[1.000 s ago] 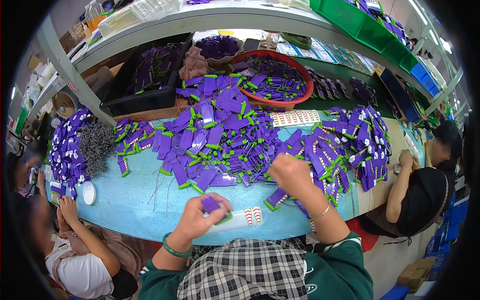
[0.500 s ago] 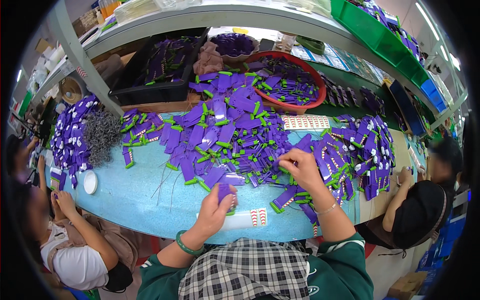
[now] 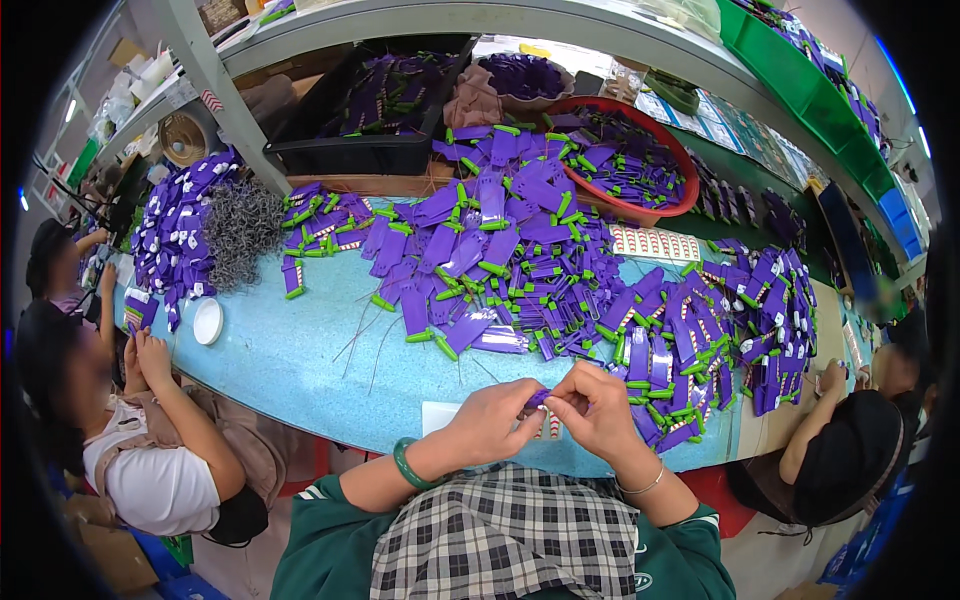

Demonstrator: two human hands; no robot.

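Close to the table's front edge, my left hand [image 3: 492, 420] and my right hand [image 3: 597, 408] meet with fingertips pinched on a small purple plastic piece [image 3: 537, 400]. Most of the piece is covered by my fingers, so its shape cannot be made out. Beneath my hands lies a white sticker sheet [image 3: 438, 416], with red-striped stickers showing between them. A large heap of purple plastic parts with green ends [image 3: 490, 240] spreads beyond my hands. Right of it, more purple parts with striped stickers [image 3: 690, 340] are piled.
A red basin [image 3: 690, 190] and a black crate [image 3: 350, 155] stand behind the heap, under a shelf [image 3: 480, 28]. At left are a white-and-purple pile [image 3: 180, 230], grey wires [image 3: 243, 232] and a white lid [image 3: 208, 321]. Co-workers sit at both sides.
My right hand has come back from the pile toward me and joined my left. My left hand has moved right. The whole view has shifted slightly.
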